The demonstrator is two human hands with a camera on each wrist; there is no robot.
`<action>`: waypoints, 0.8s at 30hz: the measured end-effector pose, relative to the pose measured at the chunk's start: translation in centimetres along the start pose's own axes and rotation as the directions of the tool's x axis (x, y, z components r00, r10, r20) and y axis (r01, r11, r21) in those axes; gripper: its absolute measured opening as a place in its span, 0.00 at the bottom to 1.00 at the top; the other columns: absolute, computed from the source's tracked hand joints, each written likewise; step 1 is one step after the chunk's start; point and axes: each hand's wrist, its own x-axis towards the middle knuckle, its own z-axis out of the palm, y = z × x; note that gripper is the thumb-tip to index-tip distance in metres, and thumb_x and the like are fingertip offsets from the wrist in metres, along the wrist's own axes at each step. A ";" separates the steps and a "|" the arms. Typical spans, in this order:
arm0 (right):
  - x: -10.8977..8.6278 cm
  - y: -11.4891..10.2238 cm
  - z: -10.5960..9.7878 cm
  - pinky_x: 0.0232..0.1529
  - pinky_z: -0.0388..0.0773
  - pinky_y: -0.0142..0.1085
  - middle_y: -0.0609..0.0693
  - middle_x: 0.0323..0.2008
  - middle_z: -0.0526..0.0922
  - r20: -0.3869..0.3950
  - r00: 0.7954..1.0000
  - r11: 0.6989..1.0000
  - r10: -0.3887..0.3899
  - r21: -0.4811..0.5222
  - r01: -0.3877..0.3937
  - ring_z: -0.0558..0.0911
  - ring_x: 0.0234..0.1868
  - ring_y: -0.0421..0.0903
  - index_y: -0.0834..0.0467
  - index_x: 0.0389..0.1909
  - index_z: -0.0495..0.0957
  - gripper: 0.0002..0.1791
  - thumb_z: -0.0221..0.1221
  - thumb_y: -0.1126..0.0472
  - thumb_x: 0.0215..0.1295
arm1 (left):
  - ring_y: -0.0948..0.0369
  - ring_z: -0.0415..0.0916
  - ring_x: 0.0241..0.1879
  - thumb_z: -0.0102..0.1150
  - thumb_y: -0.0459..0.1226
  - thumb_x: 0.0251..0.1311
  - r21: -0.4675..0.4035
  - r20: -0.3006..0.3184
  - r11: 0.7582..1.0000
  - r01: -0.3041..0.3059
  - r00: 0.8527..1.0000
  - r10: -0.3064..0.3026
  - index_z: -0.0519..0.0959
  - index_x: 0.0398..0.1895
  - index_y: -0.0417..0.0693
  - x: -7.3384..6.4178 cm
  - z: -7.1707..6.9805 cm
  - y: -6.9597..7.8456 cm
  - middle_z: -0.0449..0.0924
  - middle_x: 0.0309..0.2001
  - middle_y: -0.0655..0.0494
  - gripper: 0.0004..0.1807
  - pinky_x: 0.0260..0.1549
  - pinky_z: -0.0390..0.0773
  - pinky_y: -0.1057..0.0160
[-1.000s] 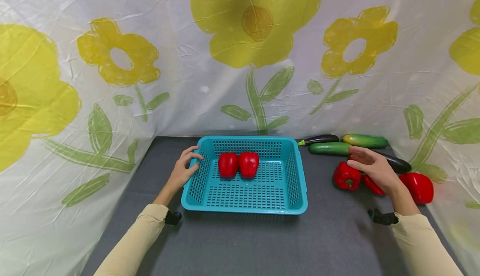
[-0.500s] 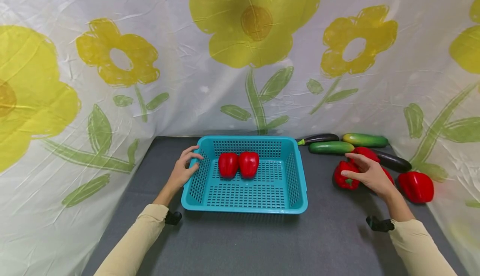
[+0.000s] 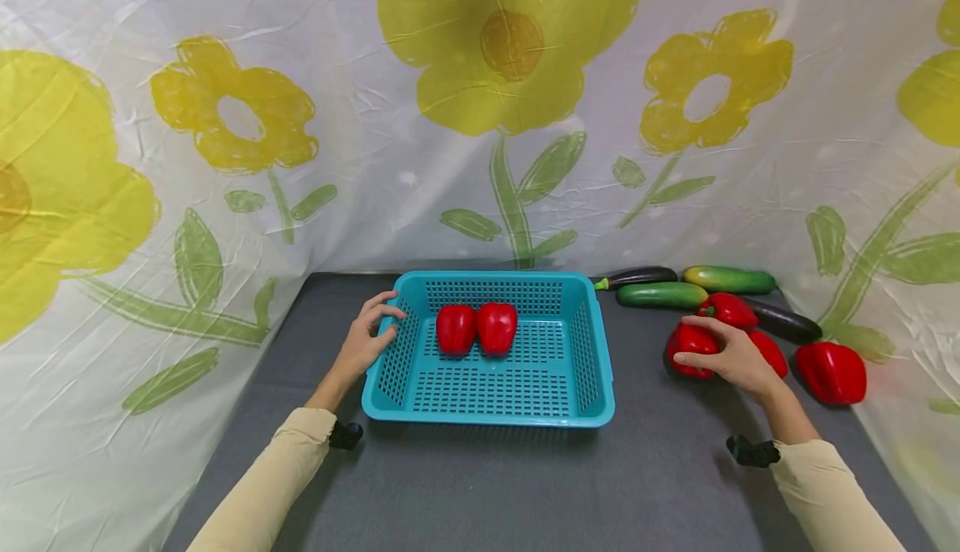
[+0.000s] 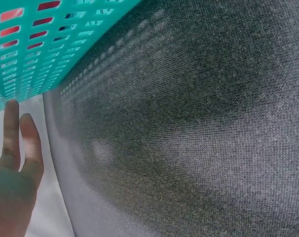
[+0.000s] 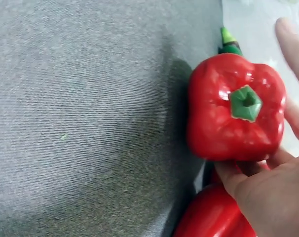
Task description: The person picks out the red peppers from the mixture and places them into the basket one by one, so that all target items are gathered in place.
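In the head view, my right hand is over a red bell pepper, fingers spread around it and thumb pointing left. Up close in the right wrist view, the bell pepper turns its green stem toward the camera. Some fingers lie along its lower side, while one digit stands apart from it at upper right. My left hand is at the left rim of a turquoise basket, fingers relaxed and parted. Two red bell peppers lie inside the basket.
Around my right hand lie more red bell peppers, a cucumber, a yellow-green cucumber-like vegetable and two eggplants. The dark grey tabletop meets a flowered curtain at the back and sides.
My right hand has moved left and toward me, from over the back bell pepper to the front-left one, uncovering the back one. My left hand and the basket stay still.
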 end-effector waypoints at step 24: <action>0.3 -0.5 0.6 0.48 0.76 0.40 0.66 0.65 0.72 0.014 1.000 0.996 0.001 0.088 -0.002 0.72 0.61 0.61 0.63 0.71 0.68 0.37 0.69 0.54 0.65 | 0.27 0.56 0.66 0.50 0.16 0.63 -0.019 0.006 1.000 0.016 1.000 -0.016 0.76 0.46 0.20 -0.1 -0.1 1.1 0.57 0.69 0.22 0.10 0.51 0.64 0.36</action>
